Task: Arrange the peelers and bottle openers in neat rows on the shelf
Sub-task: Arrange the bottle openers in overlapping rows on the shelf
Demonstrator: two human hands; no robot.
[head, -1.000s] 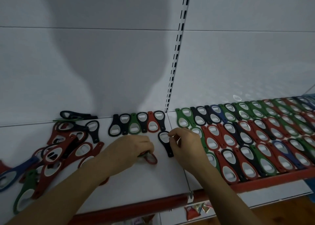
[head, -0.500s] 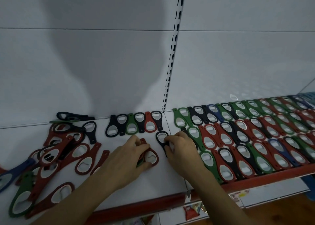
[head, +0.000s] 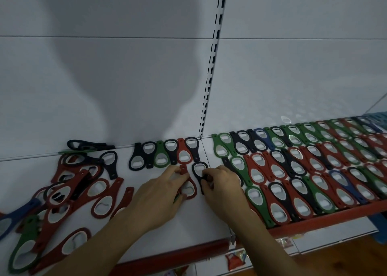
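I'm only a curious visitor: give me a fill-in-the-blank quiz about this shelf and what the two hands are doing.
The left hand grips one opener that is ____.
The right hand pinches another opener that is ____.
The short back row just beyond the hands holds ____ openers.
The untidy pile lies at the ____ end of the shelf.
Missing words: red, black, six, left.

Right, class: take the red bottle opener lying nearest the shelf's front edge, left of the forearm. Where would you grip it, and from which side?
Pinch the wide ring end of the red bottle opener across its rim, coming from above on its right. It lies flat, and bare shelf borders that end, while its narrow handle runs down-left close beside the green opener.
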